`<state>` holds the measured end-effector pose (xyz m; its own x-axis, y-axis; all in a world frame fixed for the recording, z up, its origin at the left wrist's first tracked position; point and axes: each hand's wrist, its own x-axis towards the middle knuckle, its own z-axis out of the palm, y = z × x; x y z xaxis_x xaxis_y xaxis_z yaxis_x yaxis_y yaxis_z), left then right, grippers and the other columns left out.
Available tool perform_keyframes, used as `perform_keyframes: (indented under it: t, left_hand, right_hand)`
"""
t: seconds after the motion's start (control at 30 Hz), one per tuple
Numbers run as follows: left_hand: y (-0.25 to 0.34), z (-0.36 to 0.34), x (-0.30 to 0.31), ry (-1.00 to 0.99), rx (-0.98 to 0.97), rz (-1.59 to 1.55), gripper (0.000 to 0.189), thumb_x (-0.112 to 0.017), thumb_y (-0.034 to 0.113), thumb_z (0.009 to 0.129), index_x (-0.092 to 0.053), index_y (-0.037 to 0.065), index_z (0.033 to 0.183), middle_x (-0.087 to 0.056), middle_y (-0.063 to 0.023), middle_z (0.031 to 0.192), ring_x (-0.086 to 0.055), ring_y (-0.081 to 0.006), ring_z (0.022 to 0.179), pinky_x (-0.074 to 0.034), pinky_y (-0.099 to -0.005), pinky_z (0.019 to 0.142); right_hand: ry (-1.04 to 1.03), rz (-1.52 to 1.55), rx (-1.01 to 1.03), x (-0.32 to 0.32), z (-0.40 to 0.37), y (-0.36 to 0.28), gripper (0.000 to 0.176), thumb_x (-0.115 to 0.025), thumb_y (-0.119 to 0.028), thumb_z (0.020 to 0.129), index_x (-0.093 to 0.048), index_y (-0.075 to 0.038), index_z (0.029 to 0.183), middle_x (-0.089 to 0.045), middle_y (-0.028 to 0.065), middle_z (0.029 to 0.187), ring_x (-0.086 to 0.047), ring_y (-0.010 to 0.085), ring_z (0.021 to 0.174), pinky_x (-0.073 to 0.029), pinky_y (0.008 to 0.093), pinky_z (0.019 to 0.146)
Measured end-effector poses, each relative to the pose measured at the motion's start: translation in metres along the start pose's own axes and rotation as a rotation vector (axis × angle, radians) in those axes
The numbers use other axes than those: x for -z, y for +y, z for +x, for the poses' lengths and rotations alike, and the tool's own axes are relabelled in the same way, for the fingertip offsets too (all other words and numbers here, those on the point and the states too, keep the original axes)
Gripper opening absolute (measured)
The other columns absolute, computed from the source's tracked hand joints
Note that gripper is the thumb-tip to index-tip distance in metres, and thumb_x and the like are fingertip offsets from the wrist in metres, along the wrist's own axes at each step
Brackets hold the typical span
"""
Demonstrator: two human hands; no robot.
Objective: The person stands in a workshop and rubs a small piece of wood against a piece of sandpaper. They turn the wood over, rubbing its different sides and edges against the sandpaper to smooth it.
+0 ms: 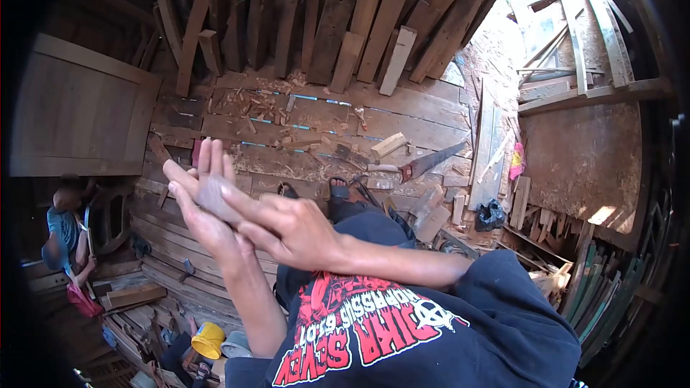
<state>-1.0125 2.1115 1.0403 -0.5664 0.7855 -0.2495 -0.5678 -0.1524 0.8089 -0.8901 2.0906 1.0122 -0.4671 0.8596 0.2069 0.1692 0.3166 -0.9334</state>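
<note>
My left hand [210, 226] is raised in front of my body, palm up, with its fingers stretched out. Across it lies my right hand [291, 226], coming from the right with its fingers extended and touching the left palm. A greyish patch shows between them; whether it is skin or a thin object cannot be made out. No tool is visible in either hand. Below the hands is my dark shirt [431, 345] with red and white print.
Wood pieces [374, 14] stand along the back. A handsaw [431, 162], a wood block [389, 145] and shavings lie on the plank floor. A wooden panel [86, 111] is at left, near a person in blue [63, 226]. A yellow bucket [208, 340] sits lower left, beside another person's limbs.
</note>
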Motion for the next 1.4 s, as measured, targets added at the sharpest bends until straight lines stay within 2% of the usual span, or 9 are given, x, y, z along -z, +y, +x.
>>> perform_keyframes:
  t: [0.33,0.47,0.6,0.77,0.87,0.9,1.0,1.17,1.4]
  left_hand:
    - [-0.006,-0.004,0.007,0.05,-0.005,-0.007,0.064,-0.022,0.046,0.115,-0.01,0.011,0.167,-0.039,-0.0301,0.157,-0.04,-0.0401,0.149,-0.032,-0.0472,0.128]
    - [-0.008,-0.015,0.007,-0.073,-0.03,0.143,0.073,-0.025,0.052,0.113,-0.007,0.001,0.163,-0.04,-0.0315,0.156,-0.04,-0.0411,0.149,-0.033,-0.0469,0.127]
    - [0.002,-0.002,0.006,0.1,-0.031,-0.024,0.069,-0.025,0.05,0.114,-0.018,0.001,0.162,-0.04,-0.032,0.156,-0.041,-0.0409,0.148,-0.035,-0.0463,0.126]
    - [-0.002,-0.012,0.016,-0.042,0.048,0.064,0.068,-0.03,0.042,0.114,-0.001,0.007,0.165,-0.042,-0.0333,0.155,-0.042,-0.0424,0.148,-0.036,-0.0489,0.126]
    - [0.005,-0.008,0.007,0.119,-0.005,-0.098,0.058,-0.028,0.039,0.114,-0.018,0.003,0.159,-0.041,-0.0334,0.155,-0.041,-0.0423,0.148,-0.034,-0.0492,0.126]
    - [0.003,-0.01,0.008,0.104,-0.024,-0.09,0.049,-0.028,0.038,0.114,-0.031,-0.002,0.142,-0.041,-0.035,0.154,-0.041,-0.0433,0.148,-0.033,-0.0499,0.127]
    - [0.005,-0.012,0.009,-0.032,-0.093,0.05,0.045,-0.033,0.039,0.113,-0.03,-0.004,0.127,-0.041,-0.0368,0.153,-0.04,-0.0445,0.148,-0.032,-0.0503,0.128]
    - [0.008,-0.007,0.009,0.034,-0.104,0.063,0.064,-0.024,0.038,0.113,-0.01,0.002,0.163,-0.041,-0.033,0.156,-0.039,-0.0448,0.149,-0.032,-0.0486,0.128]
    - [0.012,-0.001,0.009,0.135,-0.006,-0.185,0.063,-0.028,0.038,0.113,-0.008,0.009,0.165,-0.04,-0.0315,0.158,-0.038,-0.0431,0.15,-0.031,-0.0471,0.128]
  right_hand:
    - [0.009,-0.012,0.002,-0.006,-0.001,0.005,0.053,-0.064,-0.031,0.102,-0.055,-0.018,0.152,-0.07,0.0163,0.088,-0.071,0.0328,0.073,-0.057,0.0434,0.063]
    - [0.061,-0.037,0.042,-0.003,0.012,0.004,0.054,-0.064,-0.031,0.101,-0.054,-0.019,0.153,-0.07,0.016,0.088,-0.071,0.0324,0.072,-0.057,0.0425,0.062]
    - [-0.03,-0.001,-0.007,-0.008,-0.007,-0.003,0.055,-0.065,-0.031,0.1,-0.055,-0.017,0.152,-0.069,0.0162,0.087,-0.07,0.034,0.071,-0.057,0.0437,0.062]
    - [0.009,-0.029,0.032,-0.003,0.007,-0.004,0.055,-0.065,-0.031,0.101,-0.055,-0.016,0.152,-0.068,0.0152,0.084,-0.069,0.0326,0.069,-0.058,0.0431,0.062]
    - [-0.021,0.011,0.02,-0.007,-0.009,-0.006,0.054,-0.064,-0.03,0.101,-0.055,-0.018,0.152,-0.068,0.0148,0.083,-0.069,0.0324,0.067,-0.057,0.0431,0.06]
    - [0.011,0.011,0.033,-0.009,-0.002,-0.003,0.053,-0.064,-0.03,0.101,-0.055,-0.018,0.152,-0.068,0.0143,0.083,-0.069,0.0317,0.067,-0.056,0.0428,0.059]
    - [0.035,-0.007,0.088,-0.012,0.011,-0.002,0.053,-0.063,-0.03,0.101,-0.055,-0.019,0.153,-0.068,0.0129,0.083,-0.069,0.0307,0.066,-0.056,0.0419,0.058]
    - [0.026,0.025,0.083,-0.02,0.019,-0.005,0.055,-0.064,-0.032,0.101,-0.053,-0.02,0.154,-0.069,0.0114,0.085,-0.069,0.0311,0.066,-0.056,0.0419,0.058]
    - [-0.031,0.028,0.086,-0.018,0.008,-0.003,0.055,-0.064,-0.031,0.1,-0.055,-0.017,0.152,-0.071,0.016,0.09,-0.071,0.0324,0.07,-0.058,0.042,0.061]
